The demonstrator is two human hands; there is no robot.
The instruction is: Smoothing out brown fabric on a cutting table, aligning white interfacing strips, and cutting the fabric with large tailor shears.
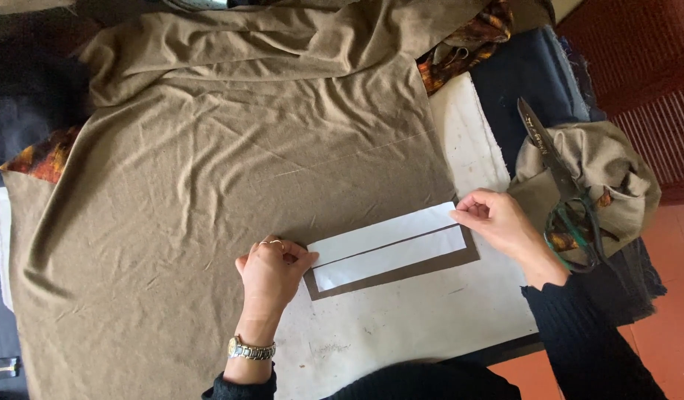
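White strip [390, 244] pinched between hands

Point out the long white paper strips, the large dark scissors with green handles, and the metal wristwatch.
Long white paper strips [390, 247]: head view, middle of the strips, between the hands.
Large dark scissors with green handles [555, 161]: head view, on the blades.
Metal wristwatch [250, 350]: head view, band on the left wrist.
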